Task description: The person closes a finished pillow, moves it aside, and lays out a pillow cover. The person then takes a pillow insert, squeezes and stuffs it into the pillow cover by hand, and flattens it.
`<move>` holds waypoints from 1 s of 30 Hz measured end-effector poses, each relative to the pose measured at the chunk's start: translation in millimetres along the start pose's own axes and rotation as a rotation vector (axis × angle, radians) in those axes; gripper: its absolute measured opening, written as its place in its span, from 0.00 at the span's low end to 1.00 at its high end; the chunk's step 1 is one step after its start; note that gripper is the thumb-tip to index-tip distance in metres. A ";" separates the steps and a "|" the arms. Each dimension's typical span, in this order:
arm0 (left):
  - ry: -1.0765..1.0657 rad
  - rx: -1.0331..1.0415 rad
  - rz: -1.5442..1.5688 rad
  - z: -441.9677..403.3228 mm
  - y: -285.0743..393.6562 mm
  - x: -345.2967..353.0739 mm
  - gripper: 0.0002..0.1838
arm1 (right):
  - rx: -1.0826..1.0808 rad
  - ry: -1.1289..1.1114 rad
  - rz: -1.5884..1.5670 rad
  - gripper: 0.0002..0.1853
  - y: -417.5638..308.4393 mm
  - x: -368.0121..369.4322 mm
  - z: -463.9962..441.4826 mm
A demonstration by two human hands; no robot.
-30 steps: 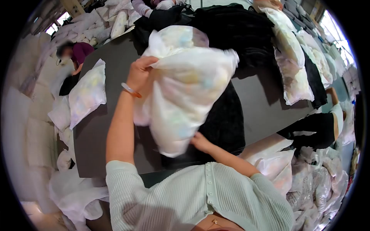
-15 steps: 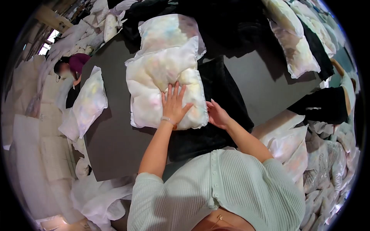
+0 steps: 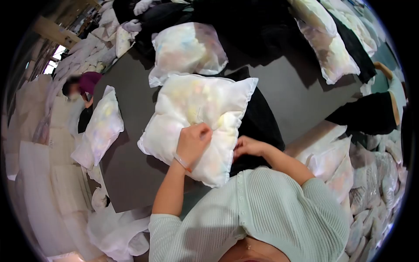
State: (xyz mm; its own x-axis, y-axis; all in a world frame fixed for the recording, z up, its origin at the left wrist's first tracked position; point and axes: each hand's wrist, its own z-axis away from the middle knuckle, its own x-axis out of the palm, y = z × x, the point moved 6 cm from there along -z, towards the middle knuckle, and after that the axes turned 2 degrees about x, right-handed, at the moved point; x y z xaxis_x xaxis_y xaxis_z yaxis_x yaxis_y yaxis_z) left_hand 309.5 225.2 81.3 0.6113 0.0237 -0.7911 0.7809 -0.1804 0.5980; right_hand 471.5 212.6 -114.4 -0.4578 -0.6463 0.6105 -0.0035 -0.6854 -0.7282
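A plump white pillow point(image 3: 174, 105), with faint coloured filling showing through, lies turned at an angle in front of me. My left hand point(image 3: 195, 140) is closed in a pinch over its middle. A thin dark line like a thread point(image 3: 199, 114) shows just beyond those fingers; whether they hold it is unclear. At the pillow's right edge, my right hand point(image 3: 249, 147) has its fingers curled, and their tips are partly hidden. Black fabric point(image 3: 261, 118) lies under and beside the pillow. A second similar pillow point(image 3: 187, 48) rests behind the first, close to its far edge.
The grey table point(image 3: 131, 174) carries another pillow point(image 3: 104, 126) at its left edge and a pillow point(image 3: 334, 56) at the far right. Dark cloth point(image 3: 253, 30) covers the back. A person point(image 3: 85, 85) bends at the left. Piled white pillows point(image 3: 323, 157) stand at the right.
The near pillow has turned and come towards me, away from the one behind. My left hand went from lying flat to a pinch; my right fingers have curled in.
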 end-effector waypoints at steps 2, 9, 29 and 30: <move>-0.063 -0.291 -0.020 -10.1 -15.6 5.7 0.08 | -0.059 0.150 -0.143 0.22 6.2 -43.8 -4.5; 0.260 -0.127 -0.454 -75.3 -2.0 16.1 0.19 | -0.375 0.676 -0.329 0.20 -90.5 -64.4 -28.7; 0.075 -0.030 -0.506 -9.6 -49.6 51.4 0.29 | -0.397 0.188 -1.051 0.20 -65.2 -43.3 -100.1; 0.096 0.012 -0.533 -7.7 -47.3 48.1 0.31 | -0.393 0.129 -0.973 0.21 -71.4 -40.1 -96.9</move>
State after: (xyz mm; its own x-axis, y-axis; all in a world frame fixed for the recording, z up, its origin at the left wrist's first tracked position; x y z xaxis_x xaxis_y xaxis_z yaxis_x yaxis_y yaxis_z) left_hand 303.0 242.4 16.0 0.1406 0.2050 -0.9686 0.9848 -0.1302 0.1154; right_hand 404.0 320.0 -117.1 -0.1936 0.1792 0.9646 -0.6968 -0.7173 -0.0066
